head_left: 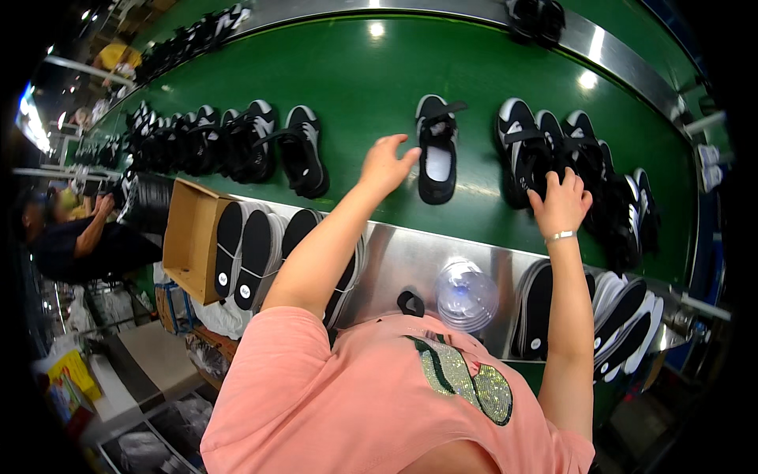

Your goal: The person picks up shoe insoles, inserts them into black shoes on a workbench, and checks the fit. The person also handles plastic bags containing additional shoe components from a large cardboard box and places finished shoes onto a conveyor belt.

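Note:
A black sneaker [437, 180] with grey-white trim stands alone on the green belt, toe away from me; its loose strap sticks out to the right and a pale insole shows inside. Just left of it is my left hand [387, 164], empty, with thumb and fingers apart. On the right, my right hand [562, 209] reaches over the heel end of a cluster of similar sneakers [517, 146]. Its fingers are spread and curve down at the dark shoe backs; whether they touch one is hard to see. A bracelet circles that wrist.
Rows of black sneakers [253, 142] line the belt [355, 71] at left. Along the metal ledge [395, 268] lie bundled black insoles [257, 257], more insoles [535, 308] at right, a clear plastic tub [466, 296] and a cardboard box [189, 237]. A co-worker [87, 237] is at far left.

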### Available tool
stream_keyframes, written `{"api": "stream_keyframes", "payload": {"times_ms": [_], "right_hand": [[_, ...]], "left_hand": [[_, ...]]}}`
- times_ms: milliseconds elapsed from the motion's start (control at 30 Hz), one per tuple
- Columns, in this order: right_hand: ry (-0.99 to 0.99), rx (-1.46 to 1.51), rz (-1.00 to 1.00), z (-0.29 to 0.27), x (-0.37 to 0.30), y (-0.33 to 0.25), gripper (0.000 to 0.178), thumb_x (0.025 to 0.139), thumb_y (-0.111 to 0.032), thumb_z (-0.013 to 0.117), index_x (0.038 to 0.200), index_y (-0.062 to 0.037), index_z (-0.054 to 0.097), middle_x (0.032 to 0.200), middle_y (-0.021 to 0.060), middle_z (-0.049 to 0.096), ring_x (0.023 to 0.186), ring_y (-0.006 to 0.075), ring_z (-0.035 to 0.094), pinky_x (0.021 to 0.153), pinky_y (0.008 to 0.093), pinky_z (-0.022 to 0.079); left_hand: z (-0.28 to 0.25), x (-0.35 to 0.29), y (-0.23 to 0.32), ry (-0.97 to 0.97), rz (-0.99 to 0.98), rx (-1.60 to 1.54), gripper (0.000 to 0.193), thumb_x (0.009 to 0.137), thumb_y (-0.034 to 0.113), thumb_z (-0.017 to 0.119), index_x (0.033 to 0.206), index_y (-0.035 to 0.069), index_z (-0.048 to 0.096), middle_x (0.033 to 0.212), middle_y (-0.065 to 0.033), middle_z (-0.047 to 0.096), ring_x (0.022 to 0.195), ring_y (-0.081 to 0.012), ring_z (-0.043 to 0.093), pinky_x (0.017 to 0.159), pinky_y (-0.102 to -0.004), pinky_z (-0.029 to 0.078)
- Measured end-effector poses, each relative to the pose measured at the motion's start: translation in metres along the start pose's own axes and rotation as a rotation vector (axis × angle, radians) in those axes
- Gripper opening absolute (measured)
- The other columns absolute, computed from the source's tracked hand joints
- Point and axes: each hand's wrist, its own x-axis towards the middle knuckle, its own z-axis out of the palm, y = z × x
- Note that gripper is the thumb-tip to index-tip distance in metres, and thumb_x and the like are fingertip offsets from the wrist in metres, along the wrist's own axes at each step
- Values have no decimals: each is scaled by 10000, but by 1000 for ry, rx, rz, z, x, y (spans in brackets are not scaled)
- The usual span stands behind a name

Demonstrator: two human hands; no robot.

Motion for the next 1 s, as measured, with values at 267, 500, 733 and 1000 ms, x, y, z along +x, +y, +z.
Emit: {"api": "stream_keyframes", "payload": {"times_ms": [267,500,733,1000], "right_hand": [[-328,435,-387,26,4,-103,354,644,-213,670,955,-104,541,957,131,485,909,301,499,710,406,438],[-432,538,-445,53,6,-124,268,728,-202,567,961,-72,548,889,151,518,808,309,553,693,404,457],[34,477,-214,-14,8,2,232,649,-147,599,871,-78,590,898,88,565,854,267,539,707,391,426],[-59,81,274,-12,-18,130,419,681,-183,625,1076,-110,506,1105,105,476,1045,269,434,884,388,312]], "left_hand": [[-89,-29,-103,-118,-339,766,717,711,243,602,1266,15,211,897,-172,606,820,-327,578,775,-463,350],[0,-18,23,-172,-126,454,656,734,548,498,1050,-27,487,852,-209,610,895,-338,565,899,-472,242],[-13,55,30,-193,-61,589,315,694,272,530,905,38,534,824,-162,619,817,-323,586,807,-472,331],[-11,274,98,90,-38,484,359,692,304,529,938,46,574,996,-156,586,961,-313,541,874,-521,305]]}}
